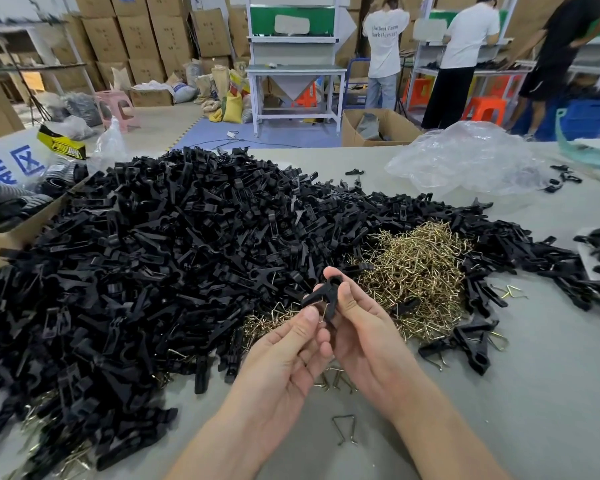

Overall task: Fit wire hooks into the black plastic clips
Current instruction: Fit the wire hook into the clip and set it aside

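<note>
Above the table [534,393], near its front edge, the right hand [364,327] pinches the head of a black clip [323,294] between thumb and forefinger. The left hand [284,344] pinches the clip's lower leg, where a thin hook [324,312] shows beside the thumb; the remaining fingers of both hands are loosely curled. A large clip pile [153,254] covers the table's left side, touching a brass-coloured hook heap [420,268] toward the middle, and a loose hook [345,429] lies by the front edge.
</note>
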